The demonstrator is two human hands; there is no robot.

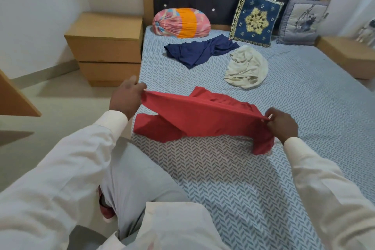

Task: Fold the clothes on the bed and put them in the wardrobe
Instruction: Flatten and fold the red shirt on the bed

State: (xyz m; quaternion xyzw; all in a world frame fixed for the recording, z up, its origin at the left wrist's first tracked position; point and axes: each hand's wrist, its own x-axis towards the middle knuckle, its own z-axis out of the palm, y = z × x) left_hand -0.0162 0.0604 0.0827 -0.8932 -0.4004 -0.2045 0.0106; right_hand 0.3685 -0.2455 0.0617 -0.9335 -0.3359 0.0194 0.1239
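from my head: a navy garment (199,51) and a cream garment (246,68) lie further up the bed (233,178), near the cushions. my left hand (125,98) and right hand (281,125) each pinch an end of the red garment (203,115), stretching it just above the sheet.
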